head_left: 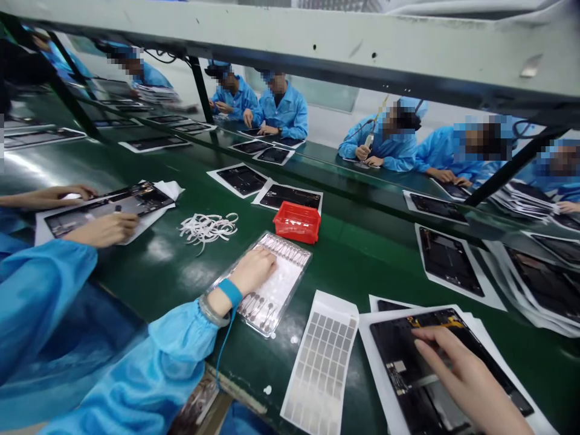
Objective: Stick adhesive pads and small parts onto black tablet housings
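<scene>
My left hand [254, 269], with a blue wrist strap, rests over a clear plastic tray [290, 284] holding rows of small flat parts with round ends. Its fingers are curled down, and whatever is under the fingertips is hidden. My right hand [462, 374] hovers on or just over a black tablet housing [399, 350] lying on white sheets. Its thumb and forefinger are stretched out, tips close together but apart, with nothing visible between them. Between tray and housing lies a sheet of grey rectangular stickers [324, 356].
A red bin [296, 222] stands behind the tray, beside a heap of white strips [207, 229]. At left, a neighbour's hands [104, 229] work on another housing [109, 211]. More housings on paper [451, 260] lie right and behind. A shelf beam [290, 42] crosses overhead.
</scene>
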`<act>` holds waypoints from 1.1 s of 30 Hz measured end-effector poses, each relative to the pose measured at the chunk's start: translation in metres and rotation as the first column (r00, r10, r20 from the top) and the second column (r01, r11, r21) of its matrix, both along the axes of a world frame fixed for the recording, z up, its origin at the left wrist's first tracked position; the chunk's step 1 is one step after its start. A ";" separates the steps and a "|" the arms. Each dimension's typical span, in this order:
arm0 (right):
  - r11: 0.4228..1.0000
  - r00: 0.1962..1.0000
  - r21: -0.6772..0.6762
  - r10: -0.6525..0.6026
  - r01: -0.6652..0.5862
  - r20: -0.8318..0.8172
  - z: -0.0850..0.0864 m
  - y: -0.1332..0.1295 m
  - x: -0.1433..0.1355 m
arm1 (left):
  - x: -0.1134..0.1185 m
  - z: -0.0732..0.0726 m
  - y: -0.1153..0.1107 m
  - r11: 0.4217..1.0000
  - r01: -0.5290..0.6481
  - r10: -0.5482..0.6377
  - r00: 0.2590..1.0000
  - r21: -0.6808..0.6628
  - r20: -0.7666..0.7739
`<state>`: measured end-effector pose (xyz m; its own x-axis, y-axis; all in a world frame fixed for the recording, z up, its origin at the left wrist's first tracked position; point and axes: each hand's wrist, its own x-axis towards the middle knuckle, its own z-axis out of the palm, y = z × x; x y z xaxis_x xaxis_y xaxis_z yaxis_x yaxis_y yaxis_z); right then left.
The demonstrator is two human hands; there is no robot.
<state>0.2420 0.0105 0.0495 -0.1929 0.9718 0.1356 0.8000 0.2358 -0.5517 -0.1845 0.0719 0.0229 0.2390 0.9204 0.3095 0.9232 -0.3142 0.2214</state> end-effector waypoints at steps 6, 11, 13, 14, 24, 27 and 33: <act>0.873 0.910 -0.406 0.094 -0.270 -0.403 0.053 -0.001 -0.093 | 0.028 0.037 -0.036 0.976 0.037 -0.088 0.968 0.216 0.233; 0.421 0.556 -0.625 -0.290 -0.657 -0.779 0.049 -0.003 -0.174 | 0.071 0.048 -0.084 0.795 0.148 -0.420 0.835 0.588 0.357; 0.399 0.474 -0.598 -0.371 -0.695 -0.798 0.041 -0.002 -0.189 | 0.077 0.044 -0.093 0.729 0.154 -0.472 0.819 0.667 0.326; 0.417 0.454 -0.590 -0.386 -0.691 -0.803 0.038 -0.002 -0.193 | 0.077 0.042 -0.096 0.721 0.153 -0.467 0.828 0.676 0.310; 0.483 0.537 -0.621 -0.318 -0.617 -0.781 0.034 -0.003 -0.201 | 0.068 0.026 -0.101 0.770 0.200 -0.426 0.868 0.605 0.256; 0.396 0.586 -0.659 -0.303 -0.640 -0.751 0.034 -0.002 -0.202 | 0.065 0.025 -0.100 0.759 0.219 -0.445 0.862 0.613 0.242; 0.275 0.660 -0.720 -0.288 -0.637 -0.694 0.029 -0.001 -0.200 | 0.054 0.022 -0.099 0.657 0.347 -0.472 0.881 0.669 0.007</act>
